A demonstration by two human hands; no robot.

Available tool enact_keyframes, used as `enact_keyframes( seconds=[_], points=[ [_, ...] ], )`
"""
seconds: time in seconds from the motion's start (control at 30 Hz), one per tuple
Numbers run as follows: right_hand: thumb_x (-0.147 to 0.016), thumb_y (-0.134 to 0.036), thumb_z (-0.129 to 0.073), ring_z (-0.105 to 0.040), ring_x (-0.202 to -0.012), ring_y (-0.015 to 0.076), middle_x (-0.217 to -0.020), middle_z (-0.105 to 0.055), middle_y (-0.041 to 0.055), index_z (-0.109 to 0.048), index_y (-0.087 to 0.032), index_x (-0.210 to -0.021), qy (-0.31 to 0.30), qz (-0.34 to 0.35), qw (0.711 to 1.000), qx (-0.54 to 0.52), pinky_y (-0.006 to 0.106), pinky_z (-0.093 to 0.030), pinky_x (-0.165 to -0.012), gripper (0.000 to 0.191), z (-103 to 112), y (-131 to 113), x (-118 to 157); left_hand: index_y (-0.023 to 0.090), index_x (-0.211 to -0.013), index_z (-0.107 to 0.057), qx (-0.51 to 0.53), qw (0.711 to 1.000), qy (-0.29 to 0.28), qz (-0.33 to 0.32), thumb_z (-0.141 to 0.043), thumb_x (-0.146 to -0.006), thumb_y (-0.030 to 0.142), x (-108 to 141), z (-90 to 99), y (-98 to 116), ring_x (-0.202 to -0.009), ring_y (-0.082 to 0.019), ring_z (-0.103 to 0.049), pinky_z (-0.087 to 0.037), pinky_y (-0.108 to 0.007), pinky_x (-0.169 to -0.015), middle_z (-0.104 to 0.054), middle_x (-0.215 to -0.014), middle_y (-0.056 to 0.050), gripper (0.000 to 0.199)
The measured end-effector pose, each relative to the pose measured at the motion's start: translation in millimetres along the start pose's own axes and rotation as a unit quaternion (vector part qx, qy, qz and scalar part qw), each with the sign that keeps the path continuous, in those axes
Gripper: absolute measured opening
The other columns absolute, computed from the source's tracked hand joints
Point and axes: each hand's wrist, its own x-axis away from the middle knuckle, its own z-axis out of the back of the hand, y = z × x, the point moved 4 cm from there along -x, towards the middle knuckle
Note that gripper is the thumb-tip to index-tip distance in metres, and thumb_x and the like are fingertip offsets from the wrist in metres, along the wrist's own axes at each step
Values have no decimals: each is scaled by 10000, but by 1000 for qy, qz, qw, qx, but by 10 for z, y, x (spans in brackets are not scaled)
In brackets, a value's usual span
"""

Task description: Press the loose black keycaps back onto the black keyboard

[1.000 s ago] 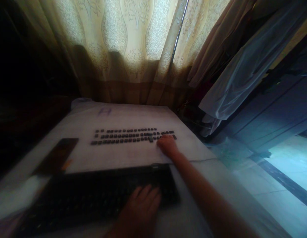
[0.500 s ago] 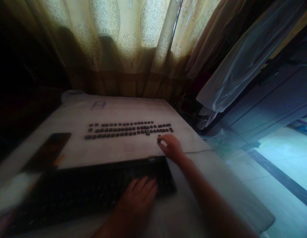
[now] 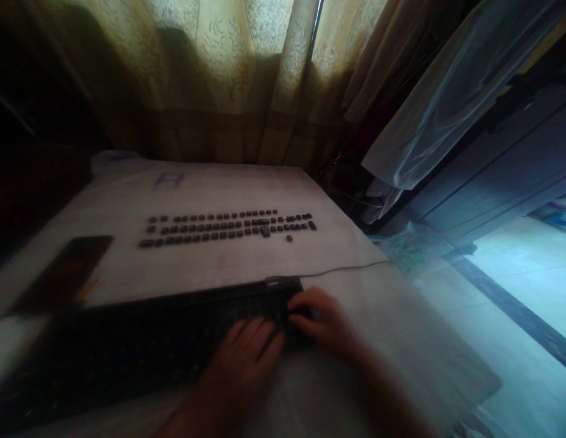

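Observation:
A black keyboard [image 3: 141, 347] lies across the near part of the white table, blurred and dark. My left hand [image 3: 251, 353] rests on its right part, fingers spread and pointing forward. At the keyboard's right end is my right hand [image 3: 317, 316], its thumb and forefinger curved toward each other over the keys; whether anything small is between them is hidden by blur. Beyond the keyboard, loose black keycaps [image 3: 214, 227] lie in three long rows. One single keycap [image 3: 289, 238] sits a little in front of the rows at their right end.
A dark phone-like slab [image 3: 66, 271] lies at the left, with a small orange thing [image 3: 87, 289] beside it. A thin cable [image 3: 342, 268] runs right from the keyboard. Patterned curtains [image 3: 223, 61] hang behind the table [image 3: 210, 182]. Cloth hangs at the right.
My right hand has drawn back from beside the keycap rows to the keyboard's right end. A lone keycap now lies where it was. My left hand stays on the keyboard. The view has shifted slightly.

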Motion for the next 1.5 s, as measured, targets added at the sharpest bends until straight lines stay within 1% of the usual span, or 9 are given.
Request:
enact_keyframes(
  seconds=[0.1,0.23,0.37,0.5,0.73,0.97,1.07,1.33,1.5],
  points=[
    [-740,-100,-730,-667,-806,191,-829,-743,17,-730,-245,-842,-18,22,1000,-11,325,-531,-753,177,7,-42,-22,175,-1245,-627,10,1000,-2,12,-429,-1017,228,-40,-2,-2,-1104,-240,-597,-460,-416,-984,-672,-1179,-83,307],
    [-736,-80,-716,-674,-832,193,-857,-761,22,-740,-245,-860,-28,34,999,-26,330,-540,-768,208,15,-65,-12,170,-1252,-611,4,1000,-24,4,-476,-997,229,-88,-19,-10,-1075,-254,-598,-465,-435,-961,-663,-1172,-90,295],
    [-745,-85,-689,-682,-848,194,-873,-765,27,-747,-250,-856,-23,30,999,-30,340,-550,-789,208,8,-56,-6,160,-1257,-599,10,999,-33,7,-448,-989,203,-121,-19,-19,-1034,-254,-605,-477,-432,-922,-670,-1137,-96,311],
    [-758,-102,-687,-690,-842,194,-867,-768,33,-754,-250,-841,-11,40,999,-35,340,-557,-780,182,1,-42,-9,152,-1300,-565,2,999,-38,10,-433,-990,197,-141,-27,-7,-1056,-257,-596,-460,-433,-936,-667,-1145,-96,341],
    [-795,-121,-659,-691,-859,203,-866,-774,36,-769,-260,-859,-26,33,999,-33,353,-564,-789,188,-5,-33,-4,150,-1325,-550,-5,998,-64,20,-475,-992,245,-189,-72,3,-1033,-265,-598,-453,-443,-937,-657,-1140,-104,354],
    [-796,-138,-666,-673,-832,195,-872,-734,44,-744,-245,-955,-27,9,1000,-10,336,-557,-765,207,23,-27,19,122,-1282,-572,1,999,-50,10,-494,-980,212,-193,-53,1,-980,-279,-614,-473,-454,-889,-663,-1083,-118,325],
    [-805,-150,-664,-671,-839,202,-881,-721,50,-737,-246,-977,-22,7,1000,6,340,-556,-765,210,21,-18,37,140,-1290,-570,1,999,-49,13,-467,-992,215,-183,-62,-1,-1000,-270,-607,-466,-449,-905,-660,-1090,-110,324],
    [-806,-149,-663,-672,-830,199,-871,-717,46,-738,-255,-963,-18,11,1000,0,335,-560,-756,204,31,-40,19,113,-1282,-580,-4,999,-37,8,-428,-1004,198,-172,-71,-3,-1009,-281,-597,-460,-465,-916,-647,-1111,-125,327],
    [-798,-156,-677,-670,-816,196,-859,-718,46,-750,-244,-946,-17,-4,1000,-4,330,-557,-753,187,17,-5,28,111,-1279,-577,0,999,-50,10,-460,-989,193,-191,-52,-8,-973,-276,-603,-479,-454,-885,-651,-1088,-119,323]
  ],
)
